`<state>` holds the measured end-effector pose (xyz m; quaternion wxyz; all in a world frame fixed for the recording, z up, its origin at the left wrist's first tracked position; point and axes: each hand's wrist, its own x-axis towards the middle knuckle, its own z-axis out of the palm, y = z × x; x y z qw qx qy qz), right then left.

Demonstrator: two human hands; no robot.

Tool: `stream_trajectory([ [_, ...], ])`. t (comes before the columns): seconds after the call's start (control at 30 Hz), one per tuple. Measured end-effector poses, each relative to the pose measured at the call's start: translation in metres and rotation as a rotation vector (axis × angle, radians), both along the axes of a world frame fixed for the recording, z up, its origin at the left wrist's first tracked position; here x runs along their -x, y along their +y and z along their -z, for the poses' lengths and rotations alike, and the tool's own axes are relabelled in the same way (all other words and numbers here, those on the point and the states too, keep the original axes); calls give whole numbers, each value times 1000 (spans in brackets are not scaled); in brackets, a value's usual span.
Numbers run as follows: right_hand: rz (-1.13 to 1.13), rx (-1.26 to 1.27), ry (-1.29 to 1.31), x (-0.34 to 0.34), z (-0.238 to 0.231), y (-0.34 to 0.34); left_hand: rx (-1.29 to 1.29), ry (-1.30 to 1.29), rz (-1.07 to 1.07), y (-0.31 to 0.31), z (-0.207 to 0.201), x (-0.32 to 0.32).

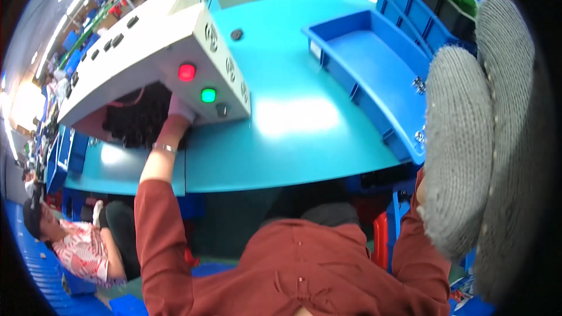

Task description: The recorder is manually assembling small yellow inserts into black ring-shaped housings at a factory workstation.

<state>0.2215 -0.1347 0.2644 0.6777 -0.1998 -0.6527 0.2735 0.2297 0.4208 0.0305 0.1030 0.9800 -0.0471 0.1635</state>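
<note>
My left hand (180, 107) reaches into the dark opening of a white machine housing (216, 26). A pale covering shows on it, and its fingers are hidden behind the housing's edge. On the housing's front are a lit red button (187, 72), a lit green button (208, 95) and a small dark switch (222, 109). My right hand (468, 146), in a grey knitted glove, is raised very close to the camera at the right. Its visible fingers are stretched out, with nothing seen in them. Behind it lies a shallow blue tray (369, 61) with a few shiny metal parts (419, 85) by its right side.
The machine and tray stand on a glossy turquoise table (281, 158). A small black round piece (236, 34) lies behind the housing. Blue crates (404, 9) stand at the far right. A seated person (82, 240) in a patterned top is at the left, with red stools (381, 240) nearby.
</note>
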Motion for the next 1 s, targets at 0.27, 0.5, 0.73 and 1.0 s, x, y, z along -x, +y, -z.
stream_trajectory([
  [0.27,261,-78,-83,-32,-24,-50,43,-29,-141,-36,-46,34],
  [0.5,398,-89,14,120,25,-50,-33,-150,-173,-17,-28,12],
  [0.73,584,-122,51,123,-11,-41,-71,-239,-126,-34,-47,11],
  [1.0,883,-287,-64,137,-71,-75,302,-362,-49,-59,-71,35],
])
